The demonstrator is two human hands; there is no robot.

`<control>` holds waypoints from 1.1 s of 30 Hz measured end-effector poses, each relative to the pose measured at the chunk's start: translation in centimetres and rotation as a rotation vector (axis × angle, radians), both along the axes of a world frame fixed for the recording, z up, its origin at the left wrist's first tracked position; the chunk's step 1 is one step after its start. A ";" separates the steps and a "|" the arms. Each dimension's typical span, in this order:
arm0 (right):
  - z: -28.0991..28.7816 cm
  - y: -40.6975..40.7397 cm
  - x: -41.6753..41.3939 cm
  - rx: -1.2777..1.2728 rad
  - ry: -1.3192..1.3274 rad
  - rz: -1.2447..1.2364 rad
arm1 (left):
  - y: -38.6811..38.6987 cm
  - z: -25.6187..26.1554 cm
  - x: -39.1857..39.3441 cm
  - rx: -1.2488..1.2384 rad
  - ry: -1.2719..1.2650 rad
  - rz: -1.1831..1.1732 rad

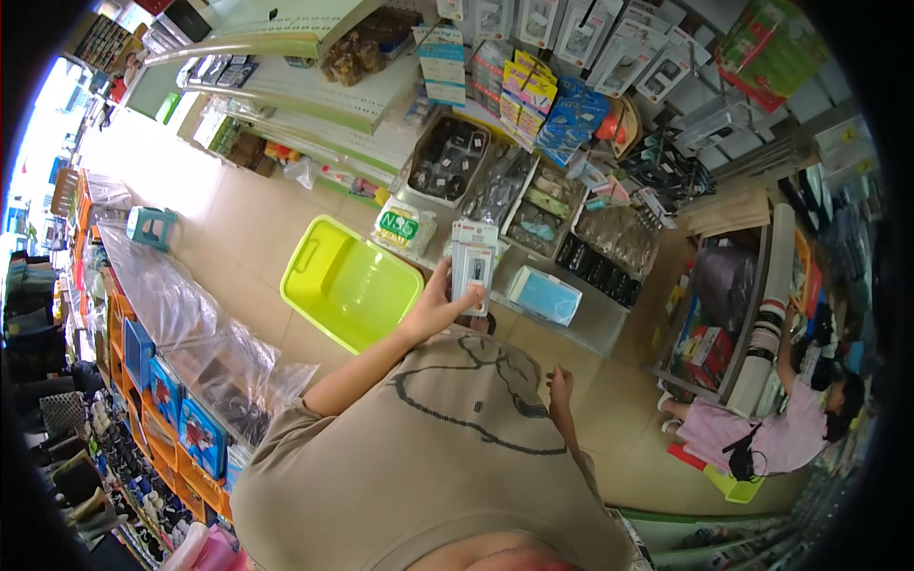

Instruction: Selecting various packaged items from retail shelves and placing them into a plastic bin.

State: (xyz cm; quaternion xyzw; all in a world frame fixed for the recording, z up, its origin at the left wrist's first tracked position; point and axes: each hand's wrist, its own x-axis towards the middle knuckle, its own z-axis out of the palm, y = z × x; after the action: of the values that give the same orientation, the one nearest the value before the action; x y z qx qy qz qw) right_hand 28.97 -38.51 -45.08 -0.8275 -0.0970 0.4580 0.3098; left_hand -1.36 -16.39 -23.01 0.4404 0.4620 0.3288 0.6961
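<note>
My left hand (441,303) grips a small stack of carded blister packs (473,265), with the thumb across the front one. A small dark item shows inside the front pack; I cannot tell what it is. The packs are above the near edge of a low display shelf (596,335). Lower and to the right, my right hand (562,384) hangs beside my shirt, with its fingers loosely bent and nothing visible in it. On the shelf near the packs are a box of blue face masks (545,294) and a plastic-wrapped pack with a green label (404,225).
A lime-green plastic tub (353,282) stands on the tiled floor at left. Trays of small goods (450,158) line the shelf beneath hanging packs (528,93). A person in pink (757,428) is beside a bin (714,314) at right. Plastic sheeting (207,342) covers goods at left.
</note>
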 end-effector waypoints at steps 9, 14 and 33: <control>12.8 13.8 -6.4 0.708 0.404 0.474 | -0.4 0.1 0.5 0.036 -0.064 0.016; 21.9 18.8 -12.1 0.878 0.481 0.460 | -1.0 0.3 -0.1 0.064 -0.026 -0.014; 18.9 20.4 -17.7 0.659 0.172 0.982 | -5.0 -0.3 -4.2 0.306 0.445 0.079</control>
State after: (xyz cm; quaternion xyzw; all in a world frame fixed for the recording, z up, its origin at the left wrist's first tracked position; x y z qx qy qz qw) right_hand 11.25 -18.09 -26.21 -0.5061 -0.5800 0.5587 0.3088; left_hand -5.53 -21.41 -23.32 0.5834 0.5653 0.3166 0.4896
